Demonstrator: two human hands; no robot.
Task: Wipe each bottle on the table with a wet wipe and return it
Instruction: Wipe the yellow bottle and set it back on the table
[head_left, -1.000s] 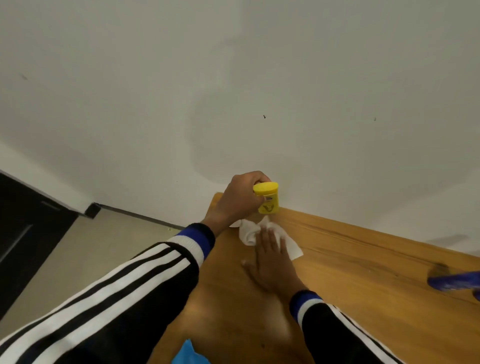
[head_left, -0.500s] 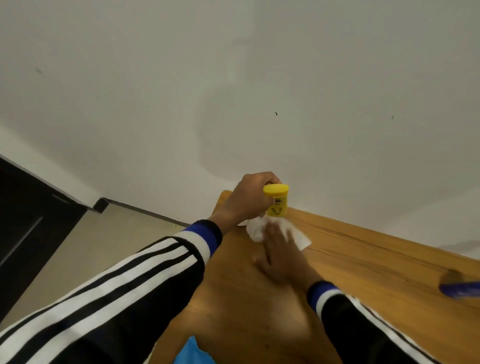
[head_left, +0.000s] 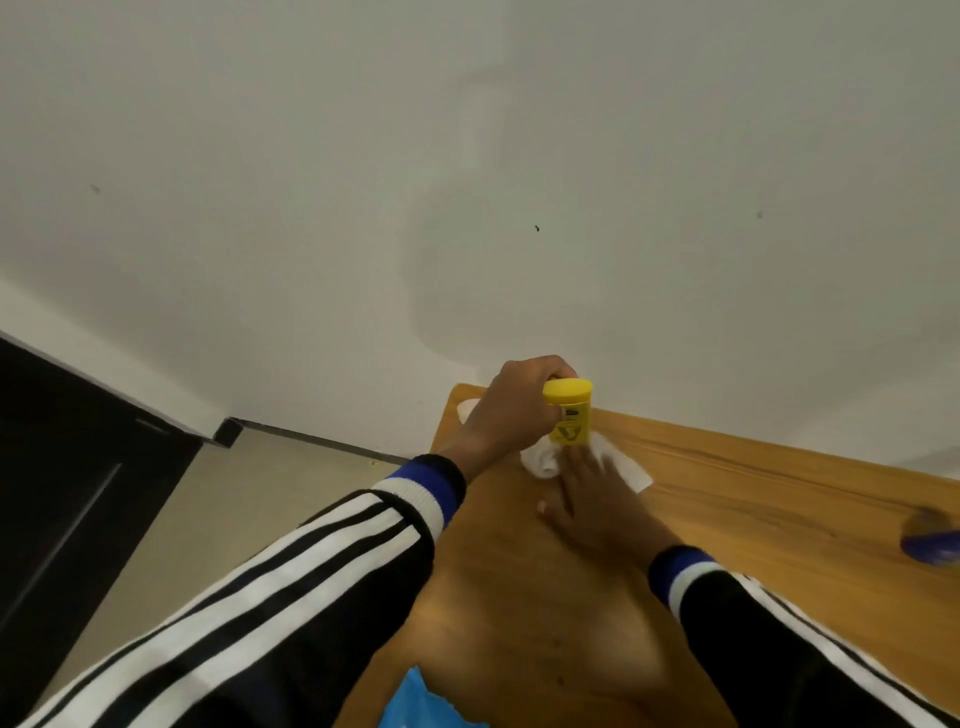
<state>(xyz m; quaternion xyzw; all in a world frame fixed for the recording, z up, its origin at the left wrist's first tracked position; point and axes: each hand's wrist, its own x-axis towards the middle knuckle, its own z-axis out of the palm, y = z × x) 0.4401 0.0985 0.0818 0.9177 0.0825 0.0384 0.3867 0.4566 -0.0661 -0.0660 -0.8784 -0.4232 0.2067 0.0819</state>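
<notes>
A small yellow bottle (head_left: 569, 410) stands upright near the far left corner of the wooden table (head_left: 727, 519), close to the wall. My left hand (head_left: 511, 410) grips it from the left, fingers curled round its upper part. A white wet wipe (head_left: 623, 465) lies on the table just in front of the bottle's base. My right hand (head_left: 597, 499) lies flat on the wipe with its fingers straight, the fingertips near the bottle's foot.
A blurred blue bottle (head_left: 932, 543) lies at the table's right edge of view. A light blue packet (head_left: 415, 701) shows at the bottom edge. A small white scrap (head_left: 467, 408) sits by the table's far left corner. The table's left edge drops to the floor.
My right hand has slid forward over the wipe towards the bottle's base, bunching the wipe's left side. My left hand keeps its grip on the yellow bottle.
</notes>
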